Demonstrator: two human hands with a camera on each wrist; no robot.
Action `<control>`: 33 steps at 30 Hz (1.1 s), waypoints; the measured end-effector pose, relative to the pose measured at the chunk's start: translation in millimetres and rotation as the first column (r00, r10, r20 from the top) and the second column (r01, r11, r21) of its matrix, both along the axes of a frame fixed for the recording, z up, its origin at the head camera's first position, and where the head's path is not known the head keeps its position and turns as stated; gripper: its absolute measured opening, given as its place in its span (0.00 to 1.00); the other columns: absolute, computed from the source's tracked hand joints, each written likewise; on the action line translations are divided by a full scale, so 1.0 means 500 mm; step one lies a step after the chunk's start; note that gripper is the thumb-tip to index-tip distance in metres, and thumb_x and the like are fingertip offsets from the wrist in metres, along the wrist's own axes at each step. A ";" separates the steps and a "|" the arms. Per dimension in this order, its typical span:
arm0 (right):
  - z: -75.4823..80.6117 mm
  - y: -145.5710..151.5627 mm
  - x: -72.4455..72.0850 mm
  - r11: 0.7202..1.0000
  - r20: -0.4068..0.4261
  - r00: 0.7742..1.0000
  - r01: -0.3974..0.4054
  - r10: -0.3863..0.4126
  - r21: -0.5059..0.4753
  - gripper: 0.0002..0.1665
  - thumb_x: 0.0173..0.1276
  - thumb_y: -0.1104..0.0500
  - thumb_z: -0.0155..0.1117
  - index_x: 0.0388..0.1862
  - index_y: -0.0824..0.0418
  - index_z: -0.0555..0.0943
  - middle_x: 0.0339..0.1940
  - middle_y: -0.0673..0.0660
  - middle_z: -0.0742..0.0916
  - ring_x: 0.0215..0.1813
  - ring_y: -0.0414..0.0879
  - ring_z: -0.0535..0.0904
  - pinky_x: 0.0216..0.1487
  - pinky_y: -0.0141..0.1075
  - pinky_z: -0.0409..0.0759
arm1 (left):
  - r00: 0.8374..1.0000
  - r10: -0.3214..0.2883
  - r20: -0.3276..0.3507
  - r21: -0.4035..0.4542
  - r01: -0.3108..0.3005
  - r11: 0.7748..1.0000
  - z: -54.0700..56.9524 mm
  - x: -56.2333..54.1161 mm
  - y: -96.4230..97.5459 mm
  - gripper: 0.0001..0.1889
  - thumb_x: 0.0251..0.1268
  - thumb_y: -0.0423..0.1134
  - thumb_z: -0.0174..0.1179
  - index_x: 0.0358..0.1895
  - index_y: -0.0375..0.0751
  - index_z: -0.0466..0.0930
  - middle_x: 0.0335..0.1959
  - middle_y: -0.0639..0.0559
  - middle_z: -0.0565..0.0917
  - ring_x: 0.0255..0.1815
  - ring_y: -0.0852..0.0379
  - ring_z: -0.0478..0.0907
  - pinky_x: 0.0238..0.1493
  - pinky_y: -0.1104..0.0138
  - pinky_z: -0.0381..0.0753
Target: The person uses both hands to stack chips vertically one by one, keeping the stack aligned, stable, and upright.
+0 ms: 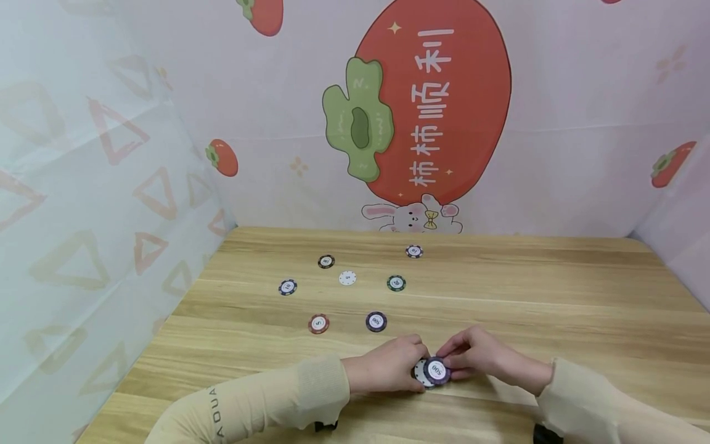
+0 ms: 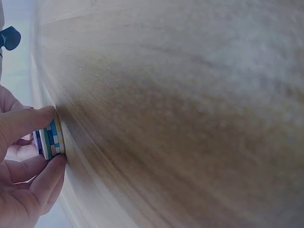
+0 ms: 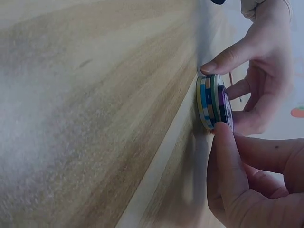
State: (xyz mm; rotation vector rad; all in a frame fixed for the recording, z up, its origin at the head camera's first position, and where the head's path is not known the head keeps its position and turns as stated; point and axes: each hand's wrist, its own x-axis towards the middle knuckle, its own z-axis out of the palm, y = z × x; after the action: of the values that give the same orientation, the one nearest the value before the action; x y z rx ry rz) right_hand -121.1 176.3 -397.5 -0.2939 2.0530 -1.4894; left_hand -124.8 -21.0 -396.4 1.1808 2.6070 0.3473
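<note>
In the head view a short stack of poker chips stands on the table near its front, a white chip showing at its upper face. A purple 500 poker chip lies over that face, offset to the right. My left hand grips the stack by its edge between thumb and fingers. From the other side my right hand pinches the purple chip at its rim. Blue, green and yellow edges of the stack show in the right wrist view. Also seen in the left wrist view is the layered stack at table level.
Several single chips lie flat farther back: a red 5 chip, another purple 500 chip, a green chip, a white chip, a black chip and two blue chips, one left. Printed sheets wall the table.
</note>
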 end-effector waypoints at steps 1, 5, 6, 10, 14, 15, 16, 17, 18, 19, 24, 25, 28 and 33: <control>-0.001 -0.001 0.000 1.000 0.002 1.000 -0.002 0.002 -0.002 0.13 0.58 0.72 0.60 0.41 0.79 0.76 0.31 0.58 0.83 0.33 0.45 0.80 0.34 0.37 0.81 | 1.000 -0.004 -0.005 0.000 0.004 1.000 0.000 0.000 0.000 0.19 0.44 0.44 0.71 0.41 0.42 0.79 0.32 0.60 0.71 0.30 0.70 0.66 0.35 0.81 0.67; 0.001 -0.008 0.002 1.000 0.015 1.000 -0.001 0.002 -0.005 0.12 0.58 0.72 0.59 0.41 0.79 0.76 0.30 0.57 0.82 0.34 0.44 0.80 0.34 0.36 0.81 | 1.000 -0.019 -0.022 0.003 0.019 1.000 -0.002 -0.001 -0.001 0.19 0.44 0.44 0.71 0.40 0.42 0.79 0.31 0.60 0.71 0.30 0.71 0.66 0.34 0.81 0.66; 0.001 -0.010 0.003 1.000 0.021 1.000 -0.002 0.002 -0.008 0.12 0.58 0.72 0.59 0.41 0.79 0.76 0.30 0.57 0.82 0.34 0.44 0.80 0.35 0.36 0.81 | 0.999 -0.022 -0.027 0.004 0.022 1.000 -0.003 -0.001 -0.001 0.18 0.44 0.44 0.71 0.40 0.43 0.79 0.31 0.60 0.70 0.30 0.71 0.66 0.34 0.82 0.66; 0.002 -0.017 0.004 1.000 0.038 0.999 0.000 0.001 -0.015 0.12 0.58 0.72 0.59 0.41 0.79 0.75 0.31 0.58 0.81 0.34 0.44 0.79 0.35 0.36 0.81 | 0.999 -0.029 -0.043 0.013 0.030 0.999 -0.005 -0.002 -0.002 0.18 0.43 0.44 0.71 0.39 0.43 0.79 0.31 0.61 0.70 0.30 0.71 0.66 0.35 0.82 0.66; 0.003 -0.022 0.005 1.000 0.035 0.999 0.003 -0.003 -0.009 0.11 0.58 0.72 0.59 0.40 0.78 0.76 0.31 0.58 0.81 0.34 0.44 0.80 0.35 0.36 0.81 | 0.998 -0.031 -0.051 0.016 0.032 0.999 -0.005 -0.002 -0.002 0.19 0.43 0.44 0.71 0.39 0.43 0.79 0.31 0.61 0.71 0.30 0.71 0.66 0.35 0.82 0.66; 0.003 -0.023 0.005 1.000 0.034 0.999 0.005 -0.005 -0.009 0.11 0.58 0.72 0.60 0.40 0.78 0.76 0.31 0.58 0.81 0.34 0.44 0.80 0.35 0.36 0.81 | 0.998 -0.030 -0.049 0.017 0.031 0.999 -0.004 -0.001 -0.002 0.19 0.43 0.44 0.71 0.39 0.43 0.79 0.31 0.61 0.71 0.30 0.71 0.66 0.36 0.82 0.66; 0.002 -0.023 0.006 1.000 0.032 0.999 0.007 -0.007 -0.008 0.11 0.58 0.72 0.60 0.40 0.78 0.76 0.31 0.58 0.81 0.34 0.43 0.79 0.35 0.36 0.81 | 0.998 -0.029 -0.047 0.017 0.029 0.999 -0.004 -0.001 -0.002 0.19 0.43 0.44 0.71 0.39 0.43 0.79 0.31 0.61 0.71 0.30 0.71 0.66 0.36 0.82 0.66; 0.002 -0.024 0.006 1.000 0.031 0.999 0.008 -0.008 -0.009 0.11 0.58 0.72 0.59 0.40 0.78 0.75 0.31 0.58 0.81 0.34 0.43 0.79 0.35 0.36 0.81 | 0.999 -0.027 -0.044 0.016 0.028 0.999 -0.004 -0.001 -0.002 0.19 0.43 0.44 0.71 0.40 0.43 0.79 0.31 0.61 0.71 0.31 0.71 0.66 0.36 0.82 0.66; 0.001 -0.024 0.006 1.000 0.031 0.999 0.010 -0.009 -0.010 0.11 0.58 0.72 0.59 0.40 0.78 0.75 0.31 0.58 0.81 0.34 0.43 0.79 0.35 0.36 0.81 | 0.999 -0.025 -0.042 0.017 0.026 1.000 -0.003 -0.001 -0.002 0.19 0.43 0.44 0.71 0.40 0.43 0.79 0.31 0.61 0.71 0.31 0.71 0.66 0.36 0.82 0.66; 0.001 -0.025 0.006 1.000 0.032 0.999 0.013 -0.012 -0.010 0.11 0.57 0.73 0.59 0.40 0.78 0.75 0.30 0.58 0.81 0.33 0.43 0.79 0.35 0.35 0.81 | 0.999 -0.023 -0.039 0.017 0.024 1.000 -0.003 0.000 -0.003 0.19 0.43 0.44 0.71 0.40 0.43 0.79 0.31 0.61 0.71 0.31 0.71 0.66 0.36 0.82 0.66; 0.000 -0.027 0.007 0.999 0.033 0.999 0.030 -0.029 -0.012 0.11 0.57 0.74 0.58 0.39 0.79 0.75 0.30 0.60 0.80 0.33 0.42 0.78 0.35 0.35 0.81 | 0.999 -0.025 -0.046 0.013 0.026 1.000 -0.001 0.001 -0.003 0.18 0.44 0.44 0.71 0.40 0.44 0.79 0.31 0.61 0.71 0.31 0.71 0.66 0.36 0.82 0.66; -0.001 -0.028 0.007 0.999 0.032 0.999 0.032 -0.032 -0.013 0.11 0.56 0.74 0.58 0.39 0.79 0.74 0.30 0.60 0.80 0.32 0.42 0.78 0.35 0.35 0.81 | 0.999 -0.025 -0.046 0.013 0.026 1.000 0.000 0.001 -0.003 0.18 0.44 0.44 0.71 0.40 0.44 0.79 0.31 0.61 0.71 0.31 0.71 0.66 0.36 0.82 0.66; -0.002 -0.030 0.008 0.999 0.035 0.999 0.041 -0.041 -0.017 0.11 0.56 0.75 0.57 0.39 0.79 0.74 0.30 0.60 0.80 0.32 0.42 0.78 0.35 0.35 0.81 | 0.999 -0.022 -0.033 0.021 0.022 1.000 -0.001 0.001 -0.003 0.18 0.44 0.43 0.71 0.40 0.43 0.79 0.31 0.61 0.71 0.31 0.71 0.67 0.36 0.82 0.66; -0.004 -0.031 0.009 0.999 0.032 0.998 0.048 -0.048 -0.023 0.10 0.55 0.76 0.56 0.38 0.79 0.74 0.30 0.60 0.80 0.32 0.42 0.78 0.35 0.35 0.81 | 0.999 -0.020 -0.025 0.027 0.021 0.999 -0.003 0.000 -0.003 0.18 0.43 0.43 0.71 0.40 0.43 0.79 0.31 0.61 0.71 0.32 0.71 0.66 0.37 0.82 0.67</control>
State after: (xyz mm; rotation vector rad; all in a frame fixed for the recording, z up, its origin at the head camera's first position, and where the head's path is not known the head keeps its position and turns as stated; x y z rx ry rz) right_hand -116.6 160.8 -399.7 -0.2309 2.0322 -1.5387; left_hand -124.9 -22.5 -397.9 1.2279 2.6173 0.3671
